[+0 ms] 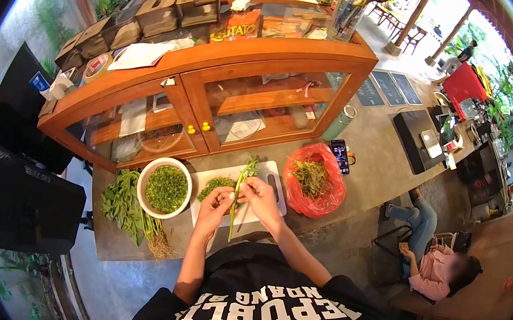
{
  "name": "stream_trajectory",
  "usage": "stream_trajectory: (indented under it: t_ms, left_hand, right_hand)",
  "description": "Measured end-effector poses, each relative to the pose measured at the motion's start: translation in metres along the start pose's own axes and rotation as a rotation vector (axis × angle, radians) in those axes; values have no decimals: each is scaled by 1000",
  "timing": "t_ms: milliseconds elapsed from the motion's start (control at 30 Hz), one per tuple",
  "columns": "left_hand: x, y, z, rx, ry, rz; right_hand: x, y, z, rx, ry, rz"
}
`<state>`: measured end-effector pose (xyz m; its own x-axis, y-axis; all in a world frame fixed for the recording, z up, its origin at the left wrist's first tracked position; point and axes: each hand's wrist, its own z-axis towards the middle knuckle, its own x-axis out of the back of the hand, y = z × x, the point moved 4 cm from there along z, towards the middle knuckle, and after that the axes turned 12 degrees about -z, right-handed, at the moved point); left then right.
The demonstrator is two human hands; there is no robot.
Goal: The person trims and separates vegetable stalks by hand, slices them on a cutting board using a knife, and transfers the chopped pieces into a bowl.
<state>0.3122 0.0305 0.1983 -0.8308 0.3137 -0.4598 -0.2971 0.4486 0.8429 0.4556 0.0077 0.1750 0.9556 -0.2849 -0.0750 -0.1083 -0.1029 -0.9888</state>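
Above a white cutting board (205, 173), my left hand (216, 209) and my right hand (258, 203) both pinch a long green stem (235, 204) with leaves at its upper end. Chopped greens (216, 185) lie on the board, partly hidden by my left hand. To the left stands a white bowl (142, 195) of finely chopped greens, beside a bunch of leafy greens (123, 204) with roots toward the counter's front edge. Right of the board, a red plastic bag (328, 205) holds stems and scraps.
A wooden glass-fronted cabinet (193, 78) rises behind the board. Past the red bag are a phone (339, 156) and a green bottle (337, 126). A black laptop-like item (410, 140) lies farther right. Another person (435, 272) sits at the right, below the counter.
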Motion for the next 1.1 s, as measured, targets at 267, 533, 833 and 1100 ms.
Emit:
stream_trajectory:
  t_ms: [267, 533, 833, 1100]
  left_hand:
    - [6, -3, 16, -230, 98, 97]
    - [20, -3, 18, -212, 115, 106]
    - [25, 2, 11, -171, 124, 47]
    - [39, 29, 7, -121, 72, -103]
  right_hand:
    - [-11, 0, -1, 121, 40, -230]
    - [-20, 4, -2, 92, -59, -218]
    - [-20, -5, -8, -86, -324, -86]
    - [-15, -7, -3, -173, -306, 235]
